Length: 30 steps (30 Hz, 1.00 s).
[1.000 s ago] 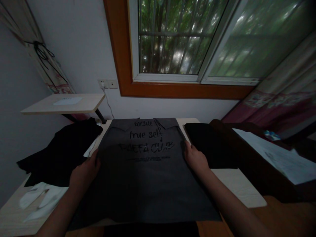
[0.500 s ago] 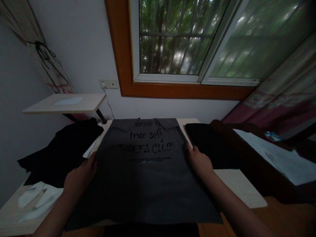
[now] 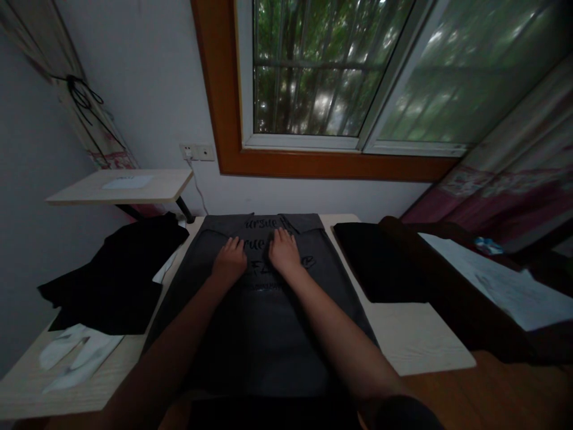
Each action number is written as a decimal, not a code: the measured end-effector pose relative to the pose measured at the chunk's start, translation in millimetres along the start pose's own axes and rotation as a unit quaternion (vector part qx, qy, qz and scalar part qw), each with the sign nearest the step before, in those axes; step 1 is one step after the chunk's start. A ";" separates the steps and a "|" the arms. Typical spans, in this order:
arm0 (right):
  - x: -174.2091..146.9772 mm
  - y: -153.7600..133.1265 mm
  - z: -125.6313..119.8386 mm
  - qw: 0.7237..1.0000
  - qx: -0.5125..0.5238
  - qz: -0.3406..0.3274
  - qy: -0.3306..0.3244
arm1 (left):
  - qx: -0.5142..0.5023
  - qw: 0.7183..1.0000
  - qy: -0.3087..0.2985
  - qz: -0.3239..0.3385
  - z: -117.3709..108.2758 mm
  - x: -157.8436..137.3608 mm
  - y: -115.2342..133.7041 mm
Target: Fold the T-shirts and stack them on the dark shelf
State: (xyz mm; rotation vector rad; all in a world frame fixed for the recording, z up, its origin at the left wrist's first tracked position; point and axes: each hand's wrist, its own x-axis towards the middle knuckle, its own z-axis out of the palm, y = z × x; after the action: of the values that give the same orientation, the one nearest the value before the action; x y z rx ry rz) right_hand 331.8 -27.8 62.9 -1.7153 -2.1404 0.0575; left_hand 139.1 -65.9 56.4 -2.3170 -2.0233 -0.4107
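Gray shirt (image 3: 268, 340) flat on table (image 3: 416, 337), crumpled black cloth (image 3: 114, 275) to its left, folded black cloth (image 3: 373, 263) to its right. Left hand (image 3: 230, 263) and right hand (image 3: 285, 254) rest palms-down on its print (image 3: 258, 266), fingers extended, unclenched. Window (image 3: 329, 77) beyond.

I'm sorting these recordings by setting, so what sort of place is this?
Probably a room in a home: a wood-framed window, a patterned curtain and a pale table with a dark grey printed garment on it.

Left hand (image 3: 230, 263) and right hand (image 3: 285, 253) partly obscure the garment lettering (image 3: 262, 223). The small print (image 3: 262, 286) is illegible. The upper edge crops the window (image 3: 329, 77).
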 end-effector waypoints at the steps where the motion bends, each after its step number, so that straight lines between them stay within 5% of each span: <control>1: 3.0 -9.6 10.5 1.000 0.014 0.013 -0.001 | -0.014 1.000 0.000 -0.017 7.8 8.6 7.9; 8: -6.8 -13.1 44.2 0.999 0.009 0.031 0.005 | -0.023 0.997 0.061 -0.037 40.6 10.6 18.8; 22: -39.6 108.2 8.6 0.997 -0.069 0.025 0.007 | 0.052 0.999 -0.006 -0.010 17.2 -34.3 -45.9; 30: -42.6 152.8 0.3 0.995 -0.100 0.029 0.011 | 0.073 0.997 -0.008 -0.030 11.8 -48.7 -74.7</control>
State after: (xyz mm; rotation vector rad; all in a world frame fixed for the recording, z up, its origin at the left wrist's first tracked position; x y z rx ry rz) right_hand 481.0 -30.1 8.9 -1.8789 -2.1422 -0.1647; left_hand 62.5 -99.5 23.4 -2.1869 -2.0579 -0.2369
